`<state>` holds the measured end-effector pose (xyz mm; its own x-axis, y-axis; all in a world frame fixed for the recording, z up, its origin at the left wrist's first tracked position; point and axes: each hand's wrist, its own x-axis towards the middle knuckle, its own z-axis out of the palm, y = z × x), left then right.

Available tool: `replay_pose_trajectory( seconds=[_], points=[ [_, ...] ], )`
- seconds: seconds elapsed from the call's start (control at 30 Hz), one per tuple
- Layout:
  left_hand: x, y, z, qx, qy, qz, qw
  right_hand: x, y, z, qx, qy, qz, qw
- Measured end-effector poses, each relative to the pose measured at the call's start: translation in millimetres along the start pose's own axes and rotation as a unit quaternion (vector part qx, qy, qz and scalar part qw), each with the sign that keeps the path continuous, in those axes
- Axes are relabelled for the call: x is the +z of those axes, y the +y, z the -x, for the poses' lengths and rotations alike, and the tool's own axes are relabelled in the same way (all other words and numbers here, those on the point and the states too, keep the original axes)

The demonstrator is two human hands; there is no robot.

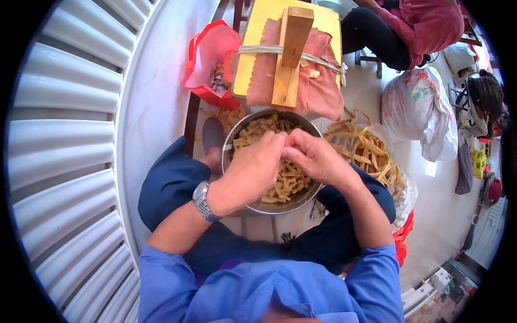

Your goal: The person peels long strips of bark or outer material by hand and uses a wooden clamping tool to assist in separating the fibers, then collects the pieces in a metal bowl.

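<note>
My left hand [258, 163] and my right hand [317, 155] meet over a round metal basin [268, 209], their fingertips close together. Whatever lies between the fingers is hidden by them. Many short tan pieces [288, 181] of a strip-like material fill much of the basin. Beyond its far rim stands a yellow-topped stool or small table [248, 82] with a pinkish cloth [258, 68] on it. A wooden block stand [297, 40] is tied down there with a white cord [260, 49]. A few small pale pieces [314, 73] lie on the cloth.
Long tan strips [369, 151] lie in a heap right of the basin. A red bag [212, 68] holding scraps stands at the far left, near white radiator-like panels [64, 129]. A white plastic sack [418, 105] is on the floor at right. A seated person [420, 28] is at the upper right.
</note>
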<state>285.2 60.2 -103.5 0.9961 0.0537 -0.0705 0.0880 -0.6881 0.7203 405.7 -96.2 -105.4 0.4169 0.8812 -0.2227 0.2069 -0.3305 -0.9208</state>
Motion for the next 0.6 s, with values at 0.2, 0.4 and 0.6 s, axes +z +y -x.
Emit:
replay_pose_trajectory(
  seconds=[0.2, 0.4, 0.6],
  points=[
    [-13.0, -11.1, 17.1, 0.054, -0.375, 0.042, 0.924, 6.9, 6.2, 28.8, 0.004, -0.236, 0.030, 0.971],
    [-39.7, -17.3, 25.7, 0.055, -0.407, 0.149, 0.900, -9.4, -3.7, 39.1, -0.025, -0.281, 0.016, 0.959],
    [-71.8, -12.8, 3.6, 0.010, -0.324, 0.171, 0.930, -39.9, -27.3, 33.3, 0.005, -0.204, 0.040, 0.978]
  ],
)
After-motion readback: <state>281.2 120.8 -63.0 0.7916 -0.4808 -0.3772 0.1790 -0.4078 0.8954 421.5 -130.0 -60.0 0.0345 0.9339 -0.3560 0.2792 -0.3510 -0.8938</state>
